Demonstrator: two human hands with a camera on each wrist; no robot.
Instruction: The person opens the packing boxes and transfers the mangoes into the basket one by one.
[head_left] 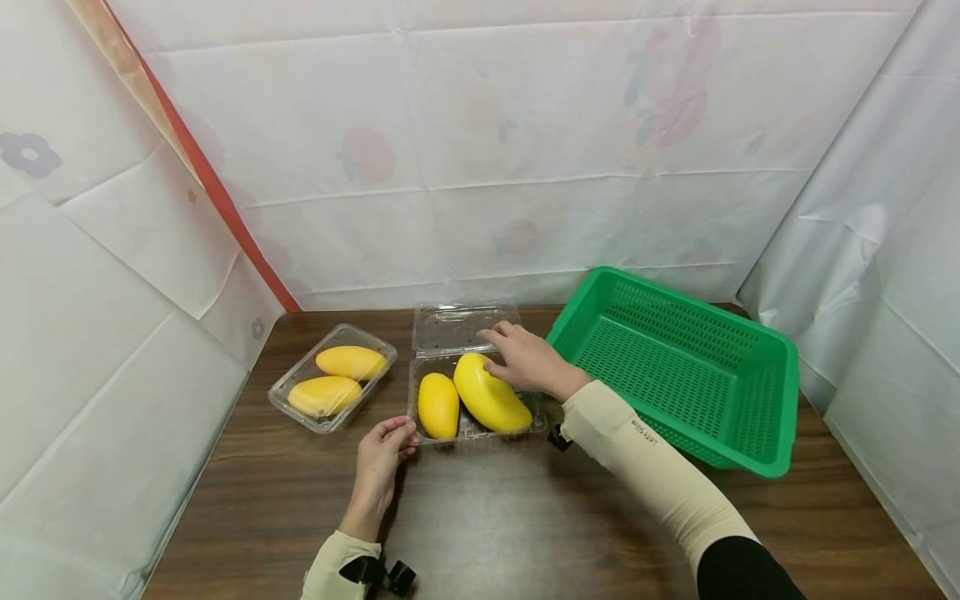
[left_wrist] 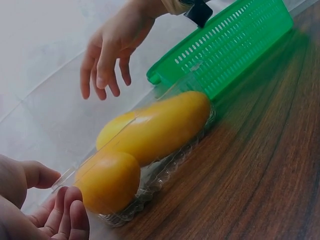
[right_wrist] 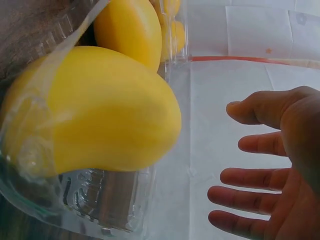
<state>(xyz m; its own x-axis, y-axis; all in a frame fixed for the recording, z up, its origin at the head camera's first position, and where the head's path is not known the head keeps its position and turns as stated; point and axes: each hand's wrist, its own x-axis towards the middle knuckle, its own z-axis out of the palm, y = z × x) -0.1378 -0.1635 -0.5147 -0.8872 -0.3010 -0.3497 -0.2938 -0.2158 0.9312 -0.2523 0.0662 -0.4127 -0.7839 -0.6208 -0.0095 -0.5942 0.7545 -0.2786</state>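
My left hand [head_left: 381,467] pinches the near left corner of a clear plastic clamshell box [head_left: 471,425] between thumb and fingertips. Inside it lie a smaller yellow mango [head_left: 438,406] on the left and a large curved yellow mango [head_left: 483,396] on the right, set aslant. The box's hinged lid [head_left: 442,332] is folded back towards the wall. Over the right part of the box hovers my right hand [head_left: 531,360], its fingers spread and holding nothing. In the right wrist view, those fingers [right_wrist: 250,177] are apart from the large mango.
A closed clear box [head_left: 281,398] with two yellow mangoes [head_left: 350,362] stands at the table's left. At the right is a green perforated basket [head_left: 675,358] with nothing in it. White sheeting [head_left: 465,167] hangs behind the brown wooden table [head_left: 510,533].
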